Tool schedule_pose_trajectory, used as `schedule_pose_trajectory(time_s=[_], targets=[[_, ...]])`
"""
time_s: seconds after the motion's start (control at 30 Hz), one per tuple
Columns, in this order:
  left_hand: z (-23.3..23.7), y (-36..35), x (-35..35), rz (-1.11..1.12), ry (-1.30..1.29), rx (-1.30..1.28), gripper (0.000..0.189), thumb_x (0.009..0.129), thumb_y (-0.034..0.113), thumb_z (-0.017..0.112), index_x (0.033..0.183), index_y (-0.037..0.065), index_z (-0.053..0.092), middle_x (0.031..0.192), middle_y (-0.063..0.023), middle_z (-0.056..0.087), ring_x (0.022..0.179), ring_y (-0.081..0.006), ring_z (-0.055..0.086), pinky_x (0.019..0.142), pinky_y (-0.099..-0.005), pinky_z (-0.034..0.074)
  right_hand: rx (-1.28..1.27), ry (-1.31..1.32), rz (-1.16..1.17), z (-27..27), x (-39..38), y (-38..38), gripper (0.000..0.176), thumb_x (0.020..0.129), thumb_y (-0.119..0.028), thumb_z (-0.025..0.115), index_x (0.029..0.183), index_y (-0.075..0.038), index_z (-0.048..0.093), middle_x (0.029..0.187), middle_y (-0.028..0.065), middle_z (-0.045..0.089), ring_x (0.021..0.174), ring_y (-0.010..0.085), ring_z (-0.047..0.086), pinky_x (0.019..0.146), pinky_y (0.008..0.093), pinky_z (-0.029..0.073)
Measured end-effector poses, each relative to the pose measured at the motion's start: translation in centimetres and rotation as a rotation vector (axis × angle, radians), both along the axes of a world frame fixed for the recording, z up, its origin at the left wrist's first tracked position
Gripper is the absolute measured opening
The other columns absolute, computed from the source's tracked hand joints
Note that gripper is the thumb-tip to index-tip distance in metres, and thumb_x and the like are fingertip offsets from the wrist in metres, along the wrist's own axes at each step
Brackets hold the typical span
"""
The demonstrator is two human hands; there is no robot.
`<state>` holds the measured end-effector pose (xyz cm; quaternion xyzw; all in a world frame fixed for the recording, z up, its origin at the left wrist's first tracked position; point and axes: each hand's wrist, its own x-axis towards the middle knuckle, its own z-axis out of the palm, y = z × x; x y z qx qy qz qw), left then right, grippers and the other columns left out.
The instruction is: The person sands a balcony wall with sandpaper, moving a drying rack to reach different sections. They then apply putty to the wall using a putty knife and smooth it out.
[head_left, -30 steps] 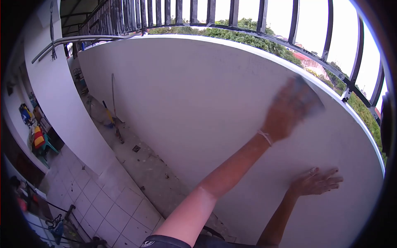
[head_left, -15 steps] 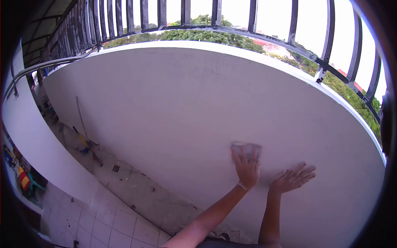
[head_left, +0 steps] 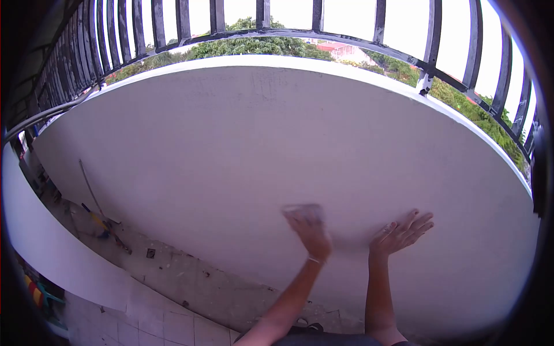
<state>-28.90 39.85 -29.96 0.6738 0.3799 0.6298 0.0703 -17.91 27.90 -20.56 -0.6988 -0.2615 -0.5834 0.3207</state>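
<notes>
- A person's left hand (head_left: 313,233) presses a small grey pad (head_left: 302,212) against the white balcony wall (head_left: 231,144). The fingers are closed over the pad and grip it. Both hand and pad are blurred, so the pad's make cannot be told.
- The pad sits low on the wall, a little left of the middle of the view, well below the wall's top edge and above the floor.
- A thin pale band (head_left: 314,260) circles the left wrist.
- The right hand (head_left: 398,232) lies flat on the wall just right of the left hand and apart from it. Its fingers are spread open and point up and to the right, holding nothing.
- Both bare forearms rise from the bottom edge of the view, above a strip of dark clothing (head_left: 311,338).
- A black metal railing (head_left: 259,33) runs along the top of the wall, with upright bars across the whole view.
- Green trees (head_left: 254,46) and a red roof (head_left: 337,51) show through the bars under a bright sky.
- A long stick (head_left: 88,187) leans on the wall far to the left, with a yellow-handled tool (head_left: 98,220) at its foot.
- The bare concrete floor (head_left: 196,277) along the wall's base is dusty and carries a small dark drain (head_left: 150,252).
- Pale floor tiles (head_left: 156,326) adjoin the concrete at lower left.
</notes>
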Motion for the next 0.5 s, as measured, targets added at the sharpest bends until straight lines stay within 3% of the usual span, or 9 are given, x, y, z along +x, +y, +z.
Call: schedule_pose_trajectory(time_s=[0.1,0.13,0.17,0.23,0.27,0.3,0.4,0.47,0.5], targets=[[4.4,-1.8,0.3,-0.047,0.047,-0.111,0.067,0.096,0.023,0.045,0.154,0.001,0.021,0.158,-0.0334,0.009,0.144,-0.0585,0.0,0.115,-0.0659,0.008,0.003,-0.002,0.005,-0.1,0.1,0.1,0.056,0.106,-0.036,0.022,0.154,-0.009,0.029,0.16,0.0227,0.02,0.148,0.0468,0.015,0.116,0.0561,0.017],[7.3,-0.7,-0.6,-0.021,0.078,-0.066,0.065,0.096,0.02,0.043,0.154,0.001,0.022,0.158,-0.0317,0.01,0.145,-0.0563,0.001,0.116,-0.0639,0.008,0.0,-0.002,0.006,-0.1,0.1,0.0,0.056,0.106,-0.037,0.022,0.154,-0.009,0.028,0.161,0.0226,0.02,0.148,0.0467,0.015,0.116,0.056,0.017],[11.0,1.6,-2.0,0.003,0.112,-0.023,0.063,0.096,0.017,0.042,0.154,0.002,0.023,0.159,-0.03,0.011,0.146,-0.054,0.003,0.117,-0.0618,0.009,0.005,-0.008,0.007,-0.1,0.2,0.1,0.056,0.106,-0.037,0.022,0.154,-0.009,0.029,0.161,0.0225,0.02,0.148,0.0465,0.015,0.116,0.0559,0.017],[17.8,6.3,-5.2,0.076,-0.116,0.034,0.058,0.101,0.02,0.037,0.155,0.006,0.024,0.161,-0.0225,0.013,0.147,-0.0511,0.006,0.118,-0.061,0.011,0.003,-0.008,0.001,-0.1,0.2,0.1,0.056,0.106,-0.037,0.023,0.154,-0.009,0.029,0.161,0.0224,0.019,0.148,0.0462,0.015,0.116,0.0557,0.017],[18.6,9.4,-6.8,0.168,-0.131,0.077,0.056,0.102,0.02,0.032,0.155,0.005,0.023,0.162,-0.0222,0.012,0.148,-0.049,0.006,0.119,-0.0587,0.01,0.001,-0.009,0.005,-0.1,0.2,-0.1,0.056,0.106,-0.038,0.023,0.154,-0.009,0.029,0.161,0.0223,0.02,0.148,0.0462,0.015,0.116,0.0557,0.017],[18.1,11.7,-7.9,0.26,-0.144,0.124,0.054,0.104,0.02,0.026,0.155,0.004,0.022,0.162,-0.0218,0.011,0.148,-0.0468,0.006,0.12,-0.0564,0.009,0.003,-0.01,0.009,0.0,0.1,0.0,0.056,0.106,-0.038,0.023,0.154,-0.009,0.03,0.161,0.0222,0.02,0.148,0.0461,0.015,0.116,0.0557,0.017],[14.1,12.4,-8.8,0.158,-0.331,0.126,0.055,0.104,0.023,0.025,0.154,0.0,0.021,0.163,-0.0208,0.012,0.148,-0.0469,0.004,0.121,-0.0549,0.007,0.014,-0.02,0.025,0.2,-0.1,0.2,0.056,0.106,-0.037,0.023,0.154,-0.009,0.031,0.16,0.0224,0.02,0.148,0.0462,0.015,0.116,0.055,0.017],[6.9,8.8,-6.9,0.229,-0.148,-0.057,0.059,0.104,0.028,0.026,0.153,-0.004,0.021,0.161,-0.0243,0.012,0.149,-0.0469,0.004,0.121,-0.0529,0.006,0.012,-0.021,0.023,0.0,0.0,-0.2,0.056,0.106,-0.037,0.023,0.153,-0.008,0.031,0.16,0.0229,0.02,0.148,0.0464,0.015,0.116,0.0548,0.017],[2.6,6.0,-4.3,0.2,-0.22,-0.087,0.064,0.102,0.033,0.03,0.153,-0.005,0.02,0.159,-0.0294,0.013,0.149,-0.0456,0.006,0.121,-0.0533,0.006,0.013,-0.014,0.021,-0.2,0.1,-0.1,0.056,0.106,-0.036,0.023,0.153,-0.008,0.031,0.16,0.0232,0.02,0.148,0.0465,0.015,0.116,0.0549,0.017]])
